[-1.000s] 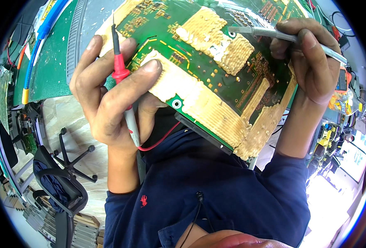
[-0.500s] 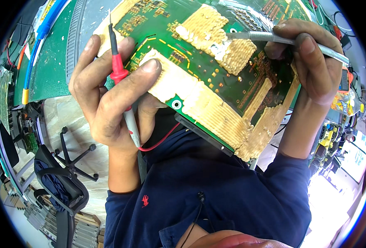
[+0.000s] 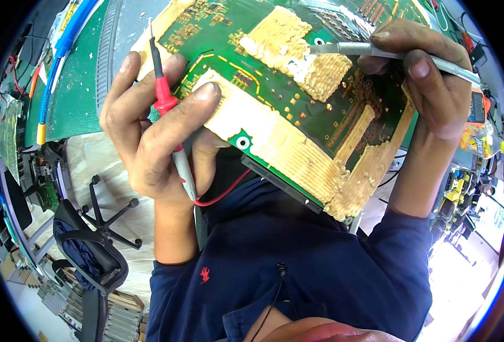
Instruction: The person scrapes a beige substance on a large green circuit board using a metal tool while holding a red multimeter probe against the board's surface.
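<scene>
1. Fingers (image 3: 192, 108) of your left hand (image 3: 152, 151) are clamped on the left edge of the circuit board (image 3: 277, 94), one fingertip pressing on its tan ribbed coating (image 3: 286, 148). You have the circuit board up in front of your chest, tilted, with its coated face toward the camera.

2. That same hand also keeps a red and grey probe (image 3: 165, 102) tucked among its fingers, the dark thin tip pointing up and away from you. A red lead (image 3: 226, 194) runs from the grey end and passes below the board's edge.

3. Your right hand (image 3: 441, 94) has its fingers closed around a slim silver metal tool (image 3: 354, 49). The flat end of that tool is at the upper right edge of the middle tan patch (image 3: 303, 60), close to a ringed hole (image 3: 319, 41). Whether your right fingers touch the board as well, you cannot tell from this view.

4. Behind the board, to your left, is the green surface (image 3: 81, 111), with a blue stick-like item (image 3: 67, 45) ending in yellow on it.

5. Past your right forearm, you have an orange and dark meter (image 3: 478, 107) with a yellow packet (image 3: 476, 141) near it.

6. To your lower left, a black chair (image 3: 87, 245) is on the pale floor (image 3: 92, 154).
</scene>
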Tool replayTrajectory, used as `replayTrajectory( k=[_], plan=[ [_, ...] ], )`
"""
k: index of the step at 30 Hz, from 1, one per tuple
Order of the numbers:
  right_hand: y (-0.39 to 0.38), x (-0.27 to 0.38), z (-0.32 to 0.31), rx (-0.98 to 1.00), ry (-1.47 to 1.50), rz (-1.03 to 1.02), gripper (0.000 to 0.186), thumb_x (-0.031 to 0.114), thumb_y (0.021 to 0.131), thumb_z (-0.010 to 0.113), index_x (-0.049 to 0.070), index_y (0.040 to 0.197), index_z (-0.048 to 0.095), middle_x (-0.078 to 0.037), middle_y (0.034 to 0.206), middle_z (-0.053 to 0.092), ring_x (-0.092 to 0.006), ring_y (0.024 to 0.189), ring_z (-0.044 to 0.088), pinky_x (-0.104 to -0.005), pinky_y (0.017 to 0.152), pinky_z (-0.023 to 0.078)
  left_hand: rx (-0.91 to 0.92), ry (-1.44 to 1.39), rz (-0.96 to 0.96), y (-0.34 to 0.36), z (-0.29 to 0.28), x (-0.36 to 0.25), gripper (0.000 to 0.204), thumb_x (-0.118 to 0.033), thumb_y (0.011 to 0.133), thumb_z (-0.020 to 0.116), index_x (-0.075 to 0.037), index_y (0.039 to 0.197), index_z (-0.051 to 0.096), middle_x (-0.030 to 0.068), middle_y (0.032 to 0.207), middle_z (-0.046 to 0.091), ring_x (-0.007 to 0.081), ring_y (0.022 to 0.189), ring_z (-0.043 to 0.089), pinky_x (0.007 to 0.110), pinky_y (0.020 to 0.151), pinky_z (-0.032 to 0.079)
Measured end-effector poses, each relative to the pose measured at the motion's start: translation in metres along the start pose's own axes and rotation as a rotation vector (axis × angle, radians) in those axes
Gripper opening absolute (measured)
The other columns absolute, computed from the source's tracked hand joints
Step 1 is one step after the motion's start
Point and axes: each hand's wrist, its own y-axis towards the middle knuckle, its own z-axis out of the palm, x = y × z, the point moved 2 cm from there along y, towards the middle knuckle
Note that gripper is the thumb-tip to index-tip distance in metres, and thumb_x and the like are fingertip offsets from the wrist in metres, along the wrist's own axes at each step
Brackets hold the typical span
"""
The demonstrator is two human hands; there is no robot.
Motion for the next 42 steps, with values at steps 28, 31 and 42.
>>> replayTrajectory(
  k=[28,31,42],
  plan=[
    [-0.008,0.0007,0.0022,-0.124,0.044,0.065,0.029,0.018,0.087,0.053,-0.009,0.094,0.06,-0.017,0.084,0.06,-0.0217,0.068,0.061,-0.0283,0.062,0.048,-0.013,-0.024,0.001,0.0004,-0.001,0.0011,0.026,-0.029,0.082,0.058,-0.007,0.095,0.059,0.0196,0.104,0.058,0.0373,0.113,0.044,0.046,0.099,0.03],
    [-0.0085,0.0017,0.0027,-0.131,0.034,0.073,0.03,0.019,0.086,0.055,-0.009,0.095,0.06,-0.018,0.086,0.061,-0.0222,0.069,0.061,-0.0284,0.063,0.048,-0.014,-0.028,0.01,0.0,-0.0005,0.0018,0.026,-0.029,0.082,0.058,-0.007,0.095,0.059,0.0197,0.104,0.058,0.0375,0.113,0.044,0.046,0.099,0.03],
    [-0.0042,0.0042,0.0001,-0.057,-0.069,0.046,0.032,0.022,0.086,0.055,-0.008,0.095,0.06,-0.017,0.085,0.061,-0.0208,0.07,0.061,-0.0275,0.065,0.048,-0.023,-0.041,0.014,-0.0005,0.0014,0.0015,0.024,-0.025,0.083,0.055,-0.006,0.097,0.058,0.0199,0.105,0.057,0.0374,0.116,0.042,0.046,0.1,0.029]
  ],
)
